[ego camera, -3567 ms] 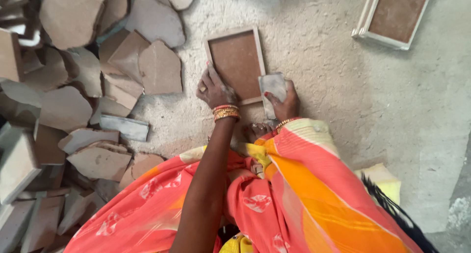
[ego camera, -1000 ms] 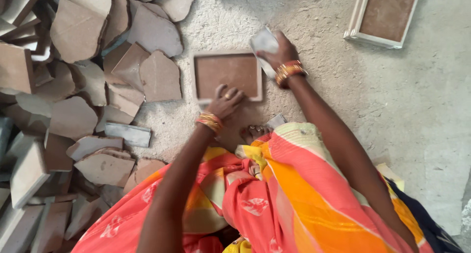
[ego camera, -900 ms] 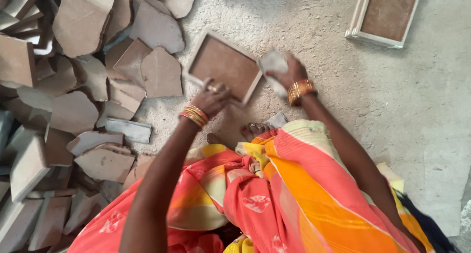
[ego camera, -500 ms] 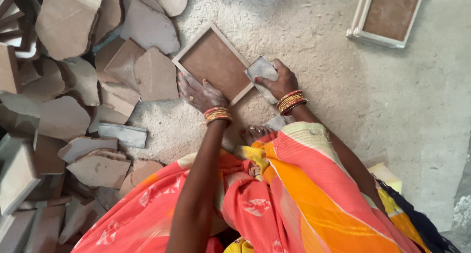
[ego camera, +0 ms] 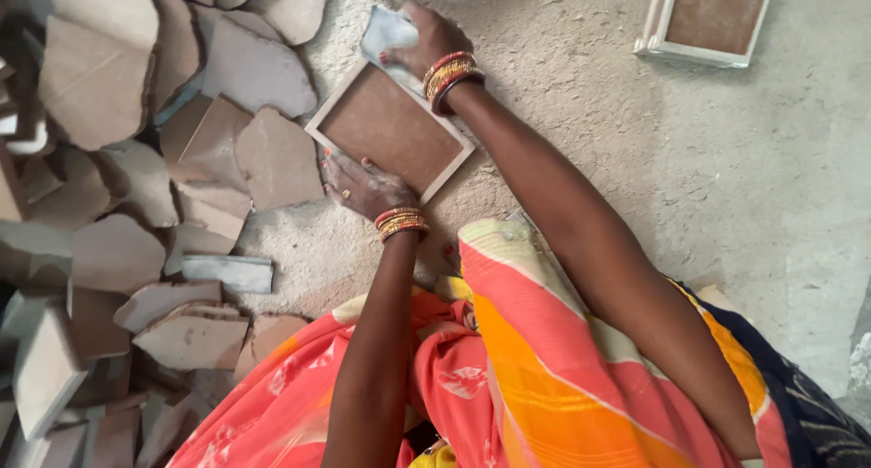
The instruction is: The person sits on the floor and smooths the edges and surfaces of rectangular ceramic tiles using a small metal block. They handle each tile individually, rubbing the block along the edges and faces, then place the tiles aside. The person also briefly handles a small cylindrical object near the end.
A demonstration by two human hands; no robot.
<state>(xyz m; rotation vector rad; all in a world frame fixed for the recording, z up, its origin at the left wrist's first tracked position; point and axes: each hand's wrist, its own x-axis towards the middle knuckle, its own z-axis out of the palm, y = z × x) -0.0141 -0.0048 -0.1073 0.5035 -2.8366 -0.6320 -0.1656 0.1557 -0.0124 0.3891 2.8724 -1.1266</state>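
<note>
Rough grey concrete floor (ego camera: 581, 96) here, dusty and pale, with a heap of broken brown tile shards (ego camera: 136, 160) spread over the left. In the middle lies a square brown tile (ego camera: 390, 128), turned cornerwise. The left hand (ego camera: 363, 185) presses its near corner, fingers spread flat. The right hand (ego camera: 431, 37) grips a crumpled pale cloth (ego camera: 388, 34) at the far corner. A second framed tile (ego camera: 712, 14) sits far right.
</note>
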